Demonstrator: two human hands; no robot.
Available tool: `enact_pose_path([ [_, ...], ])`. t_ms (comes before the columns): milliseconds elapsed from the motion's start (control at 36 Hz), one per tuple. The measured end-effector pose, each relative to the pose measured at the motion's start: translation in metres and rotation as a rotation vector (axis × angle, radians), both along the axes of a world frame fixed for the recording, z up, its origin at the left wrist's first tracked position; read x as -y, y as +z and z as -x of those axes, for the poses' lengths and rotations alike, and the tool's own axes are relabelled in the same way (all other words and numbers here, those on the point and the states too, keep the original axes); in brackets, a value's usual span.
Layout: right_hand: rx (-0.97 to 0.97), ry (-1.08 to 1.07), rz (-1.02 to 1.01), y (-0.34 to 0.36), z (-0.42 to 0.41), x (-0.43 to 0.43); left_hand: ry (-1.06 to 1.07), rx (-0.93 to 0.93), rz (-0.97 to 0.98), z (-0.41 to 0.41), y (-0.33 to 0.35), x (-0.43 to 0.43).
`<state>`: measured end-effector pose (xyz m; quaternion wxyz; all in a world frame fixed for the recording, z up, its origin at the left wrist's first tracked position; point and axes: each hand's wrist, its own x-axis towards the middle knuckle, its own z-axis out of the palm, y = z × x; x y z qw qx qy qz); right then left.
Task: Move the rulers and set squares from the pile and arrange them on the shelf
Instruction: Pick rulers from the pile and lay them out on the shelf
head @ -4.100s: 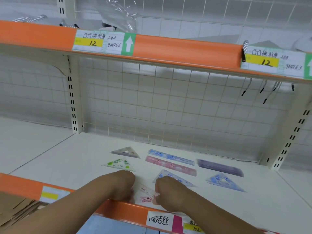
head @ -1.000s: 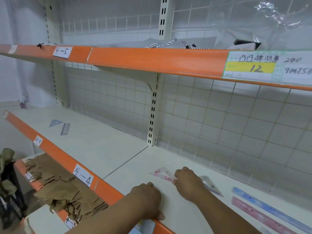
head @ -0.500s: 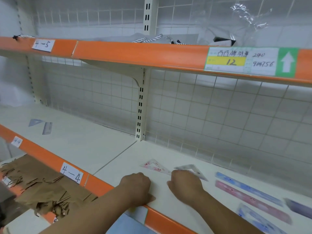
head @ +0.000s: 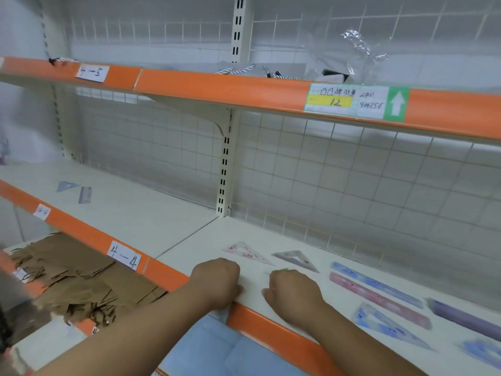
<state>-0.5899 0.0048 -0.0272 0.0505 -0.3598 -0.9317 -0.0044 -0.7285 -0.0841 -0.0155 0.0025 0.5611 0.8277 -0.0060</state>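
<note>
Orange shelf lip [head: 271,331] nearest, left hand [head: 217,283] curled into a fist over it, nothing visible in the grip. Right hand [head: 294,293] also curled, knuckles down on shelf, green sliver [head: 280,270] at fingertips; grasp on it: cannot tell. Right: blue set square [head: 390,327], pink ruler [head: 379,299], blue ruler [head: 375,283]. Farther: pink set square [head: 248,252], grey set square [head: 294,259]. Far left: two more pieces [head: 77,189].

Left of the pink set square [head: 247,253] the cream shelf [head: 141,226] lies bare up to two small pieces far left, while right of it a grey set square [head: 294,259], rulers [head: 379,290] and blue set squares crowd the surface, both fists blocking its front.
</note>
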Motion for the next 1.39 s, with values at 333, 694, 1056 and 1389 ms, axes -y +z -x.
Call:
enact_pose_path([
  [333,0.007,0.120,0.105,0.007,-0.012,0.049,0.101,0.019,-0.038,-0.026,0.004,0.062],
  [694,0.019,0.336,0.128,0.004,0.039,0.106,0.320,0.029,-0.020,-0.004,0.017,0.147],
  [1056,0.012,0.404,0.086,0.012,0.160,0.157,0.402,0.001,-0.040,0.110,0.027,0.206],
  [1389,-0.050,0.357,0.128,0.013,0.302,0.200,0.339,-0.027,-0.047,0.254,0.035,0.255],
])
